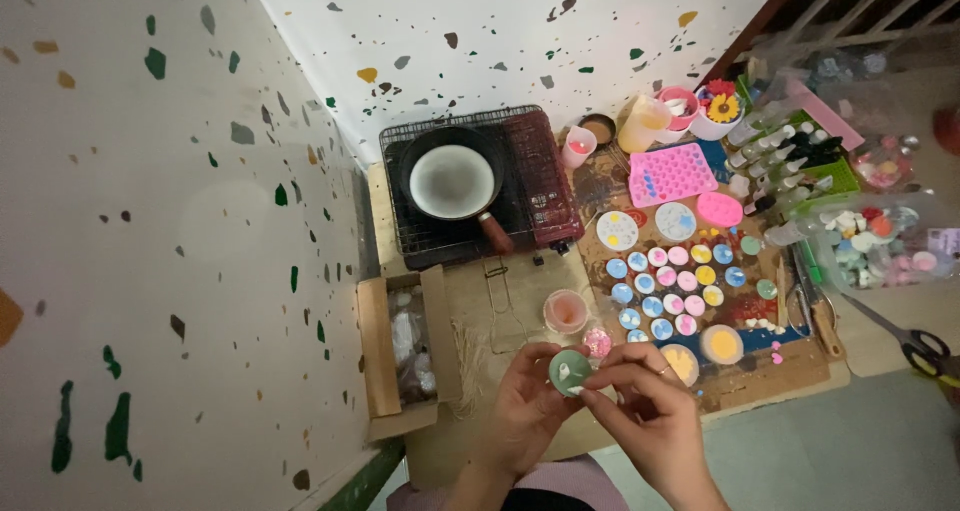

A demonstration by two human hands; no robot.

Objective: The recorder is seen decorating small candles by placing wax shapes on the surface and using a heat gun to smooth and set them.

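My left hand [528, 409] holds a small round green wax piece [568, 372] between thumb and fingers, low in the head view. My right hand [652, 419] meets it from the right, its fingertips pinching something small and white at the piece's lower edge. Just beyond my hands stand a pink cup [565, 312] with wax in it and a small jar of pink glitter [597, 343]. Several small round coloured candles [668, 286] lie in rows on the work board to the right.
A dark pan of pale wax [452, 182] sits on a red portable stove [540, 186]. An open cardboard box [378, 356] stands at the left, against the speckled wall. Pink silicone moulds [672, 174], dropper bottles [775, 151], a plastic tub of wax shapes [870, 241] and scissors [915, 346] lie to the right.
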